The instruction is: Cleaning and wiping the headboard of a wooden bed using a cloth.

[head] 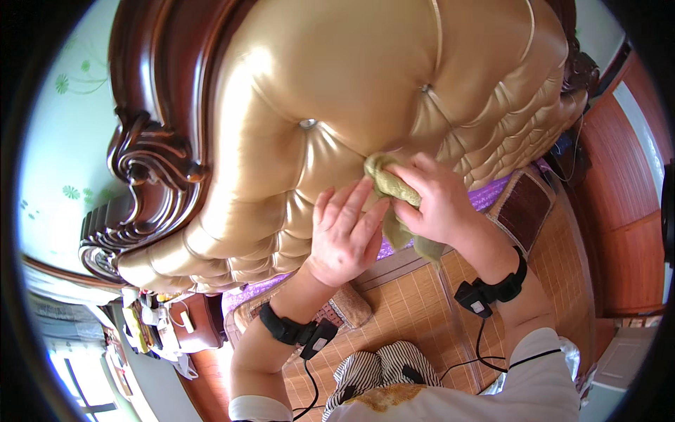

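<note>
My right hand (435,198) holds a bunched olive-green cloth (393,184) against the gold tufted headboard (348,68), low on its padding. The cloth's loose ends hang down below my fingers. My left hand (345,232) is just left of the cloth, its fingers spread, with the fingertips close to the cloth's edge; whether they touch it I cannot tell. Crystal-like buttons (308,123) sit in the padding's folds. A dark carved wooden frame (153,153) borders the headboard on the left.
Below me lies a bed with a woven mat (401,300), a patterned pillow (350,306) and a dark-centred one (524,208). A bedside cabinet (198,322) with items stands at the left, a reddish wooden cabinet (617,158) at the right. Cables (480,343) hang from my arm straps.
</note>
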`<state>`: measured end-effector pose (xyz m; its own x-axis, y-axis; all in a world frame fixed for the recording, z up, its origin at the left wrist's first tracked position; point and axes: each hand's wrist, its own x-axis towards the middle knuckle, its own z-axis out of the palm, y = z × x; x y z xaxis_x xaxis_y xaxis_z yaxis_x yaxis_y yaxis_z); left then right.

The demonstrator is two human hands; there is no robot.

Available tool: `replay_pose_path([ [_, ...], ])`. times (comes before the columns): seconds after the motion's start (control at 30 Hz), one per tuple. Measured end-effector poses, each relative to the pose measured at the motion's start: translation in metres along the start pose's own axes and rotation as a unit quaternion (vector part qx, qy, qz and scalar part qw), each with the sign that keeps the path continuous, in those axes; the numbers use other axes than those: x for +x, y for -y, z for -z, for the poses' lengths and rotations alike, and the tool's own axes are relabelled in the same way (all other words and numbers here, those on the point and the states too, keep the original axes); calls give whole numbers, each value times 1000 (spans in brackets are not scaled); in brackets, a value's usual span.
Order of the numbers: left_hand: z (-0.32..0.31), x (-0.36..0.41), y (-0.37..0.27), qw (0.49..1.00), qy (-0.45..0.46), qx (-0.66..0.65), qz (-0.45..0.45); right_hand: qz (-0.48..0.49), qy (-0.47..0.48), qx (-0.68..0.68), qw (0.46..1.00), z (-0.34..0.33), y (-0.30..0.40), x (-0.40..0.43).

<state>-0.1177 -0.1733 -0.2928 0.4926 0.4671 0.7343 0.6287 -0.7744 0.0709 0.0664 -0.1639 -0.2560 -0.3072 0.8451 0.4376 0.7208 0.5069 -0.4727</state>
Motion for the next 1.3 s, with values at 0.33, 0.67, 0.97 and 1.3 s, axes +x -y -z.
replay_pose_path([
  [0.33,31,0,26,993,-67,-9,97,17,8,-250,968,-30,73,68],
  [0.67,33,-12,5,994,-40,-63,82,113,-79,-161,977,-24,56,37],
  [0.97,29,-23,20,983,-61,-107,138,59,-58,-76,994,-51,60,53],
  [1.3,27,-107,18,962,-18,-158,222,96,-75,-54,991,-116,70,13],
])
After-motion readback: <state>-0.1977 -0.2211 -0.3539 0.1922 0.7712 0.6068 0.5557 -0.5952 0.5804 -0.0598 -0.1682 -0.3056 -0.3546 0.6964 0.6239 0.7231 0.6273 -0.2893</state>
